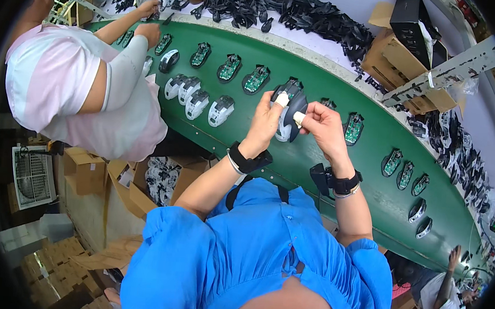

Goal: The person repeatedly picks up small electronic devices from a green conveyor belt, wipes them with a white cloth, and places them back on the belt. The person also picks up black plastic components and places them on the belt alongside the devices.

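Over the green work surface I hold a computer mouse point(292, 113) with a dark top and a light grey side. My left hand point(264, 121) is closed round its left side, the thumb lying on top. At the other side, my right hand point(327, 128) pinches the edge of the dark cover between thumb and fingers. Pale finger cots cover both thumbs. Just beyond the mouse, partly hidden, lies a dark mouse base. Close by on the left sits an open mouse base with a green circuit board point(256, 79); another such base point(353, 128) is right of my right hand.
Several white-and-grey mouse shells point(221, 111) stand left on the green conveyor belt point(315, 176). Black plastic parts point(292, 11) are heaped along the far ledge. A co-worker point(86, 80) works at left. Cardboard boxes point(400, 62) stand far right, beside a metal post point(445, 71).
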Motion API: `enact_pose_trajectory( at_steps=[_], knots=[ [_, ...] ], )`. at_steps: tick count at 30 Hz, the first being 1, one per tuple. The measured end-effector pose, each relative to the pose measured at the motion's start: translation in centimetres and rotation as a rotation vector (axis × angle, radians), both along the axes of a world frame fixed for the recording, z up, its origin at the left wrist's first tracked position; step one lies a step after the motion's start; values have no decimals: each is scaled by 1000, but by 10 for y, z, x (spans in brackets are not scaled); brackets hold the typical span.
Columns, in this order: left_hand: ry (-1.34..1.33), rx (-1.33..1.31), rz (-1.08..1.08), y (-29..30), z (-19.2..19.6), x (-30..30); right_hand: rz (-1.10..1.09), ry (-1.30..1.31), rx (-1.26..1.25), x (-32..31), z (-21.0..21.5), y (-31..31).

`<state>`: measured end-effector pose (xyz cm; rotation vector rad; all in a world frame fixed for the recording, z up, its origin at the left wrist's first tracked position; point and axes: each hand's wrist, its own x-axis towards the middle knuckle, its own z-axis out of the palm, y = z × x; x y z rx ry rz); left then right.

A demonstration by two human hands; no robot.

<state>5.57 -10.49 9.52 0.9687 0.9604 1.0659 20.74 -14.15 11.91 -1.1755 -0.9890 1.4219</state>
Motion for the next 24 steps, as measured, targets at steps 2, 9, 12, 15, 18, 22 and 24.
enact_pose_trajectory(
  at_steps=[2,9,12,15,18,22,24],
  knots=[
    [32,-10,-28,-1,-2,-6,58,-274,-56,5,1,1],
    [-179,-122,-152,-4,-4,-14,7,-12,-83,1,-3,-2],
    [-283,-127,-232,-12,2,-14,-92,232,-120,1,-11,-4],
    [8,80,-281,-25,0,-13,-210,271,-154,1,-5,-6],
    [1,31,-371,-22,6,-15,-219,123,-10,-1,-9,-7],
    [68,30,-363,-17,-17,-13,-243,114,-86,-6,5,-10],
    [-9,37,-467,-22,-4,-16,-149,83,-201,9,12,-24]
  ],
)
